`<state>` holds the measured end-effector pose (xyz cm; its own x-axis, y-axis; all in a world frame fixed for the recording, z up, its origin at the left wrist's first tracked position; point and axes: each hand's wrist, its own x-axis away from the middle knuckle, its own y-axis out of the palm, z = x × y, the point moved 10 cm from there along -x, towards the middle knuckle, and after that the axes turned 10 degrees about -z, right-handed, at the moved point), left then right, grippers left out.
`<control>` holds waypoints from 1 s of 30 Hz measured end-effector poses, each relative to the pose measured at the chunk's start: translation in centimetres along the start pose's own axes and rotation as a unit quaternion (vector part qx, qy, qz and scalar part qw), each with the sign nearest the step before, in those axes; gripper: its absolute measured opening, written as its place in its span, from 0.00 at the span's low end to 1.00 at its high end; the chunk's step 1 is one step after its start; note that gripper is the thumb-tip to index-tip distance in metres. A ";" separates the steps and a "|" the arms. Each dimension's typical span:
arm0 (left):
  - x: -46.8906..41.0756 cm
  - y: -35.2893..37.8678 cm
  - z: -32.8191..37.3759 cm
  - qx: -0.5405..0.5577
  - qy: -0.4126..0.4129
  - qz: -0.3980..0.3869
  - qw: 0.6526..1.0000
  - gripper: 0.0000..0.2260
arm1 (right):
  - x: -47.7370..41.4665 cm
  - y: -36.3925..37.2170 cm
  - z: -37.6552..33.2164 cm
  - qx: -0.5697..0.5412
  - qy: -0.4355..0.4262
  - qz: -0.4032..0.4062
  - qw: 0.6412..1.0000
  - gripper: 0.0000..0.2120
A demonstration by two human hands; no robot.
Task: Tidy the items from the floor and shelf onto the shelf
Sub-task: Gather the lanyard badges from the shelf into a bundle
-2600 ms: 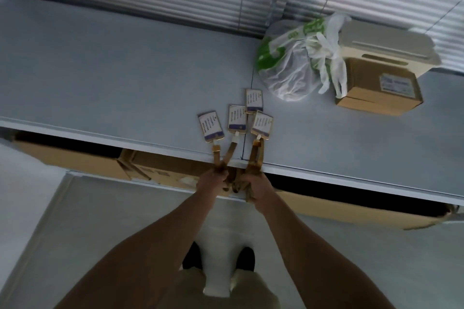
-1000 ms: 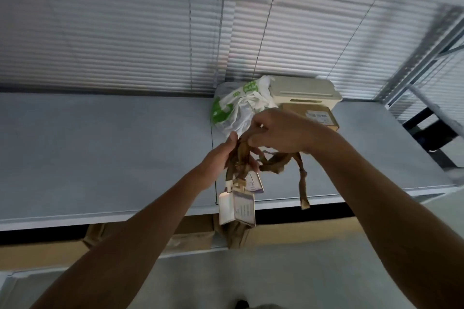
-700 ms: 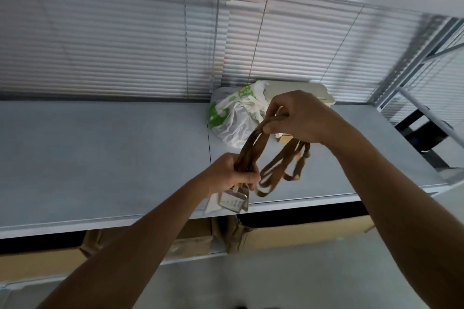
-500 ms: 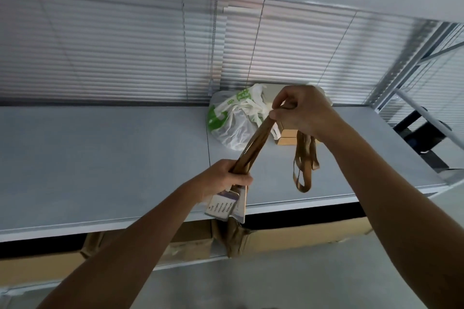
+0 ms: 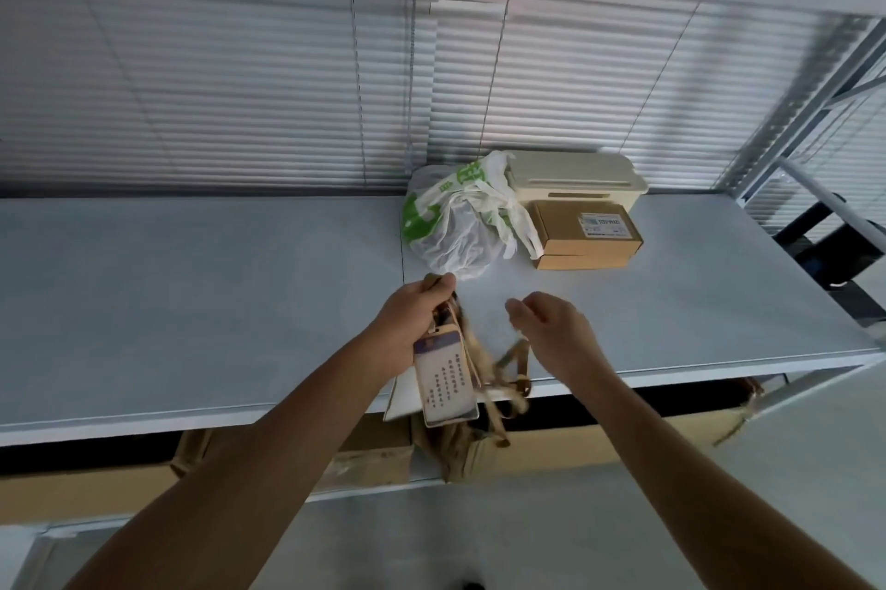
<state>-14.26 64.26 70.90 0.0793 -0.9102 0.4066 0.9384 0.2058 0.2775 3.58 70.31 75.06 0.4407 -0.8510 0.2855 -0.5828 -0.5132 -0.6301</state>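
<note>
In the head view, at centre frame, your left hand (image 5: 417,311) is closed around the gathered straps (image 5: 503,373), with the tags (image 5: 446,378) dangling below it over the front edge of the shelf (image 5: 192,301), while your right hand (image 5: 551,325) hangs just right of it, fingers loosely curled and half open, seemingly holding nothing. The loose strap loops droop past the shelf lip toward the boxes (image 5: 575,441) below, so they could snag there or the tags could slide off if you set them too near the edge; the bag (image 5: 455,225) just above your left hand could get knocked if you push in too far
</note>
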 end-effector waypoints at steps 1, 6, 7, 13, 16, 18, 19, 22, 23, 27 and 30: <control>0.0 -0.4 -0.1 -0.001 -0.005 0.026 1.000 0.15 | 1.0 1.1 -0.5 -0.060 -0.018 -0.018 0.998 0.19; -0.2 -0.7 -0.5 0.045 -0.034 0.060 0.997 0.17 | 2.3 7.3 -2.6 -0.032 -0.060 -0.137 0.988 0.09; -0.1 -0.7 -0.6 0.065 -0.041 0.062 0.995 0.18 | 2.0 7.3 -2.6 -0.037 -0.062 -0.123 0.990 0.07; 0.3 -2.0 0.1 0.119 -0.044 0.100 0.987 0.18 | 1.8 10.2 -2.7 -0.299 -0.065 -0.210 0.929 0.11; 0.2 -3.5 1.3 0.098 -0.020 0.129 0.987 0.19 | 1.5 11.5 -1.7 -0.292 -0.033 -0.222 0.930 0.20; 0.2 -4.4 1.6 0.075 -0.012 0.138 0.988 0.20 | 1.2 11.9 -0.9 -0.317 -0.008 -0.214 0.924 0.22; 0.3 -4.6 1.7 0.066 -0.009 0.137 0.988 0.20 | 1.0 11.9 -0.8 -0.332 -0.007 -0.212 0.919 0.23; 0.5 -5.1 1.4 0.031 -0.007 0.142 0.989 0.18 | 0.8 11.7 -1.8 -0.325 -0.036 -0.212 0.921 0.25; 0.5 -5.2 1.1 0.026 -0.015 0.139 0.990 0.17 | 0.7 11.6 -2.2 -0.310 -0.047 -0.207 0.927 0.24; 0.6 -5.1 0.1 0.046 -0.055 0.121 0.990 0.16 | 0.5 11.4 -3.0 -0.286 -0.082 -0.183 0.937 0.19; 0.3 -5.0 -0.4 0.060 -0.070 0.099 0.991 0.15 | 0.3 10.7 -3.4 -0.277 -0.103 -0.151 0.943 0.16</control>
<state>-18.79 62.82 69.27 0.2024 -0.7905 0.5781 0.8622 0.4238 0.2776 -4.87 64.15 70.88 0.7339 -0.6460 0.2099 -0.6516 -0.7568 -0.0512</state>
